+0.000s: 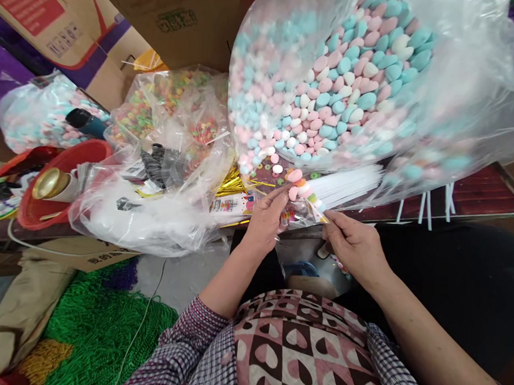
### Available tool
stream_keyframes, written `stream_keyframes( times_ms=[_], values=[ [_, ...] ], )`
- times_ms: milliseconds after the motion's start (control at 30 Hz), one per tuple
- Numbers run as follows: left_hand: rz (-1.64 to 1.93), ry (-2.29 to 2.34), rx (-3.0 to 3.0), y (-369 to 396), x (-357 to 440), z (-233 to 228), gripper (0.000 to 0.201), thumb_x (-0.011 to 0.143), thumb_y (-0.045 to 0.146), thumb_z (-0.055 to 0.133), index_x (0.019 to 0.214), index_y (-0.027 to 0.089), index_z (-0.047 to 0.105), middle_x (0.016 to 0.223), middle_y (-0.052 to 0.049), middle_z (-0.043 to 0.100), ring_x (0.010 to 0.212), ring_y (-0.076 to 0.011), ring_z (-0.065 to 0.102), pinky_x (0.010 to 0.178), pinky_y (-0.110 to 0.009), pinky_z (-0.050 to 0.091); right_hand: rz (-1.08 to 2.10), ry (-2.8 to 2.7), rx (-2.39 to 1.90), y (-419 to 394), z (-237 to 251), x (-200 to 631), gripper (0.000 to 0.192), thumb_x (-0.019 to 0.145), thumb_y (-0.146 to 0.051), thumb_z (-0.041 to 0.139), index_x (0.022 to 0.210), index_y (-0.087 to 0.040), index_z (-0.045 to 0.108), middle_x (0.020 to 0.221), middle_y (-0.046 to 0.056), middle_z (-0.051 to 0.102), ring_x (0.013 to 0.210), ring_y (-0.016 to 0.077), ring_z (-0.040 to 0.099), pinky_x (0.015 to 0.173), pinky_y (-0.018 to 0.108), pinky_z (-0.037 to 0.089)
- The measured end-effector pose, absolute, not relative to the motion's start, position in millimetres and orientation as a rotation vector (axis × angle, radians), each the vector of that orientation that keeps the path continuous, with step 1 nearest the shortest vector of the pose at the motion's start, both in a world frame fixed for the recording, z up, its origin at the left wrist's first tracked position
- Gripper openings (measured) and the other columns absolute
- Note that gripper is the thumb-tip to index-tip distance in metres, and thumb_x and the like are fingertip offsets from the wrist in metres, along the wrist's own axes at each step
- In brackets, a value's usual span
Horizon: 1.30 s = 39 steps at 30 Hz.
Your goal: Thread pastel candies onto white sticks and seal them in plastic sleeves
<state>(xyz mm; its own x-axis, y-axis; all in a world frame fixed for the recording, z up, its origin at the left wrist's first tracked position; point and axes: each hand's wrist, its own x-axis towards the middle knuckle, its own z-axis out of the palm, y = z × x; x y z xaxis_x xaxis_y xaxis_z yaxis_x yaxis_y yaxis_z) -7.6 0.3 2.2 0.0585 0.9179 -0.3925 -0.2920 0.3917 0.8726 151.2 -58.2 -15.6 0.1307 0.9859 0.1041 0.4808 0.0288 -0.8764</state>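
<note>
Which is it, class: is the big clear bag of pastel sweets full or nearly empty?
Full: the big bag bulges with pink, blue and white sweets heaped high.

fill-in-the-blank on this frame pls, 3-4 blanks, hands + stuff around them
1. Both hands, left hand and right hand, hold one small clear ____ of candies.
2. The big clear bag above the hands holds pink, white and ____ candies.
3. The white sticks lie just ____ the big bag.
4. The gold-capped can lies in a ____ basin.

Missing words: packet; blue; below; red
</note>
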Motion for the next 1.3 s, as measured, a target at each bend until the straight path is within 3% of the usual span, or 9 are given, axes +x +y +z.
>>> stream_keyframes(
  times_ms=[233,567,767,867,1100,1300],
  values=[
    [0.985,1.144,0.753,0,-6,-2,0.037,0.070,0.047,0.076,0.096,0.021,0.071,0.071,0.001,0.069,0.045,-0.0047,0.049,0.035,-0.016,0.021,0.662,-1.525,-1.613,-57,-20,153,0.026,0.086,-0.035,0.055,0.096,-0.025,0.076,0.068,0.006,0.072,0.070,0.0238,0.067,0.057,0.031,0.046],
    [1.071,1.167,0.782,9,-21,1,0.034,0.073,0.039,0.070,0.102,0.022,0.064,0.082,0.001,0.070,0.057,-0.0077,0.060,0.042,-0.015,0.034,0.747,-1.501,-1.575,-58,-18,160,0.027,0.089,-0.039,0.053,0.093,-0.024,0.076,0.061,0.002,0.066,0.059,0.0186,0.062,0.056,0.029,0.046],
    [1.061,1.236,0.816,19,-36,-1,0.029,0.073,0.036,0.069,0.098,0.021,0.068,0.080,0.001,0.068,0.045,-0.0028,0.046,0.035,-0.014,0.020,0.814,-1.594,-1.548,-58,-18,160,0.025,0.088,-0.038,0.056,0.089,-0.025,0.077,0.057,0.002,0.066,0.063,0.0198,0.066,0.052,0.026,0.042],
    [1.006,1.234,0.848,20,-40,-2,0.031,0.073,0.036,0.068,0.100,0.020,0.072,0.075,-0.001,0.070,0.043,-0.0045,0.044,0.036,-0.016,0.022,0.815,-1.623,-1.546,-59,-16,159,0.024,0.087,-0.038,0.057,0.087,-0.025,0.077,0.058,0.001,0.067,0.062,0.0192,0.065,0.051,0.026,0.041],
    [0.992,1.211,1.053,23,-51,-13,0.030,0.078,0.035,0.065,0.101,0.021,0.076,0.082,-0.003,0.074,0.068,-0.0138,0.062,0.059,-0.023,0.047,0.967,-1.600,-1.534,-59,-15,158,0.026,0.090,-0.036,0.052,0.078,-0.024,0.072,0.048,-0.003,0.057,0.046,0.0124,0.053,0.044,0.024,0.037],
    [1.008,1.214,1.234,22,-49,-16,0.028,0.084,0.031,0.059,0.103,0.020,0.076,0.090,-0.002,0.074,0.086,-0.0157,0.063,0.079,-0.025,0.048,1.073,-1.579,-1.539,-59,-15,158,0.026,0.089,-0.036,0.050,0.076,-0.022,0.067,0.047,-0.005,0.053,0.039,0.0107,0.045,0.041,0.024,0.035]
  ],
)
